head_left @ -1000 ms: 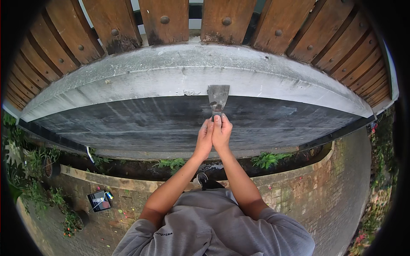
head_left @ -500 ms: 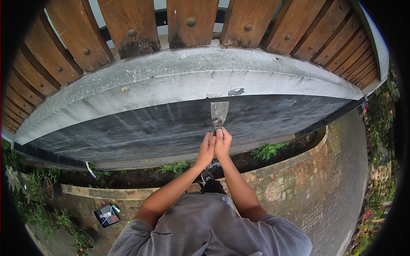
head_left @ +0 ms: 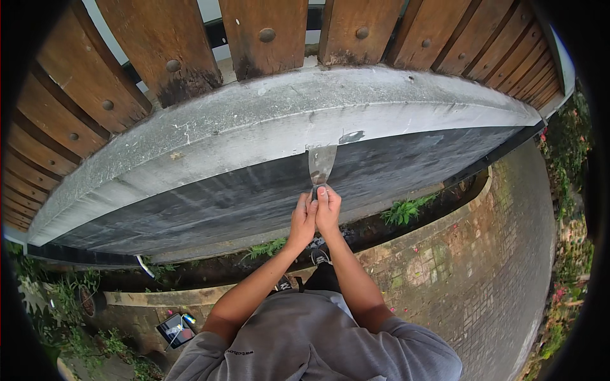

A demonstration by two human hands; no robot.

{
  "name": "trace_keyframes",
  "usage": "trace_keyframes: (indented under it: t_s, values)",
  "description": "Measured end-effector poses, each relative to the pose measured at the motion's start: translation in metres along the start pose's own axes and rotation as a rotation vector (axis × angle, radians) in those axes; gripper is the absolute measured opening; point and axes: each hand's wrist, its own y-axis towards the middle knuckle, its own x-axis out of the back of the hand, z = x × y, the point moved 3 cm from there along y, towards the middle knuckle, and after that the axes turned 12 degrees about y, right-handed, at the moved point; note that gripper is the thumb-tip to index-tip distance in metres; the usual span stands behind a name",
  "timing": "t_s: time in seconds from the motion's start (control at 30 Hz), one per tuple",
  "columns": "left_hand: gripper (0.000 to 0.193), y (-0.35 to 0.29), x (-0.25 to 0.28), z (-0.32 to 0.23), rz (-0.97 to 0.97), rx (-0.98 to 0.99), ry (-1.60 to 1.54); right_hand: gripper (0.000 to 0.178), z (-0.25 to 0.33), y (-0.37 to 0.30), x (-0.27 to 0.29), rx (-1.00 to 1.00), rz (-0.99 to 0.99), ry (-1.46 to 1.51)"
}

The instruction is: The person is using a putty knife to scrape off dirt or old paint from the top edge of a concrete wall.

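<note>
A metal scraper (head_left: 321,164) with a wide flat blade is pressed against the dark face of a low concrete wall (head_left: 229,197), its blade edge just under the pale wall cap (head_left: 267,127). My left hand (head_left: 302,221) and my right hand (head_left: 328,209) are clasped side by side around the scraper's handle, which they hide. Both forearms reach straight forward from my grey shirt. A small dark mark (head_left: 351,136) shows on the cap just right of the blade.
A brown wooden slat fence (head_left: 267,38) rises above the wall cap. Below the wall runs a soil bed with green plants (head_left: 406,209), then a brick-edged paved path (head_left: 495,267). A small dark tray with items (head_left: 175,329) lies on the ground at lower left.
The two hands have pushed the scraper upward along the dark wall face, so the blade edge now meets the pale cap. The view has tilted down slightly.
</note>
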Motion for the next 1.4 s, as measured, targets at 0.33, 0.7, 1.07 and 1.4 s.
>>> trace_keyframes:
  t_s: [0.33,0.7,1.07,1.4]
  values:
    - [0.032,0.007,-0.006,-0.001,-0.038,0.009,-0.030,0.027,0.003,0.008,-0.001,-0.029,-0.013,-0.018]
    - [0.039,-0.006,-0.010,-0.001,-0.074,0.017,0.024,0.030,0.011,0.000,0.004,-0.024,-0.005,-0.130]
    - [0.034,-0.004,-0.007,-0.017,-0.114,-0.069,0.015,0.028,0.023,0.001,-0.003,-0.032,-0.030,-0.065]
    - [0.038,0.005,-0.014,-0.017,-0.105,-0.084,-0.015,0.030,0.006,0.006,0.008,-0.085,-0.076,-0.005]
